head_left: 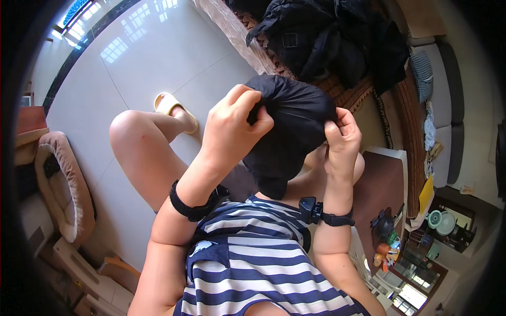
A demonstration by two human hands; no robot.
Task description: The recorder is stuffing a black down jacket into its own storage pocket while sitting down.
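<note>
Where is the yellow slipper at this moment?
In the head view the yellow slipper is upper left of centre, on the person's foot on the white tiled floor, left of the left hand gripping the dark cloth.

yellow slipper (171,107) on the white tile floor (137,58), beige pet bed (63,184) at left. black jacket pile (337,39) on the woven sofa (363,95) up top. dark teapot (383,224) on brown table (382,184), lower right.

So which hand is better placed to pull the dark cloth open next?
Probably the left hand: it grips a bunched fold at the top of the dark cloth, while the right hand only pinches its edge.
</note>
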